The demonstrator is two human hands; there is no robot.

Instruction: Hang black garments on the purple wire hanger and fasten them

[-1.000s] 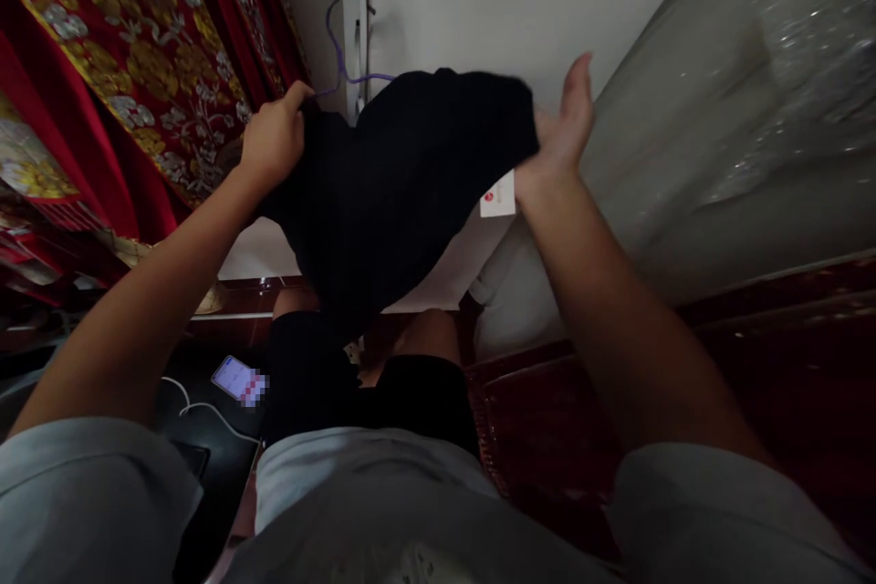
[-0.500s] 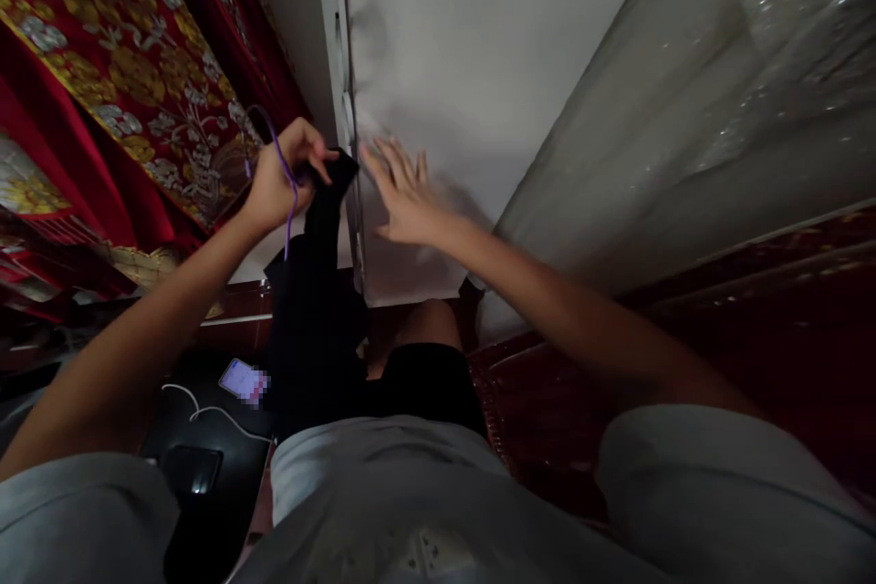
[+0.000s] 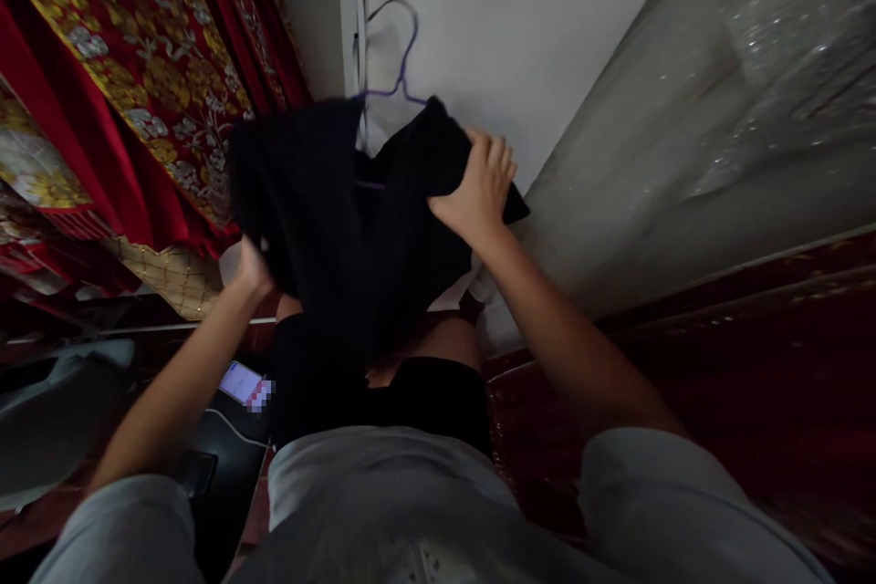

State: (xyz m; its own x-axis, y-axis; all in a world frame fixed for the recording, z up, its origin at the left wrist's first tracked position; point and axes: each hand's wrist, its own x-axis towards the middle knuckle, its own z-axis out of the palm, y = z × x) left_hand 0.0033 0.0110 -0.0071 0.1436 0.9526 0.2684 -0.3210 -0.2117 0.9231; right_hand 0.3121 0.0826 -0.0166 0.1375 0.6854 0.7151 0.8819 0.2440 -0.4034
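A black garment point(image 3: 342, 219) hangs on a thin purple wire hanger point(image 3: 397, 64), held up in front of a white wall. My right hand point(image 3: 479, 187) grips the garment's right shoulder, fingers closed over the cloth. My left hand point(image 3: 252, 266) is low at the garment's left edge, mostly hidden behind the black cloth, so its fingers do not show. The hanger's hook rises above the neckline.
A red and gold embroidered cloth point(image 3: 137, 64) hangs at the left. A grey glittery fabric point(image 3: 718, 109) slopes down the right side. A lit phone point(image 3: 239, 381) with a white cable lies on a dark surface below left. Dark red floor point(image 3: 684, 356) runs to the right.
The garment was bunched in my left hand with the hanger; now it is spread on the hanger. My right hand went from open to gripping its right shoulder, and my left dropped to the left edge.
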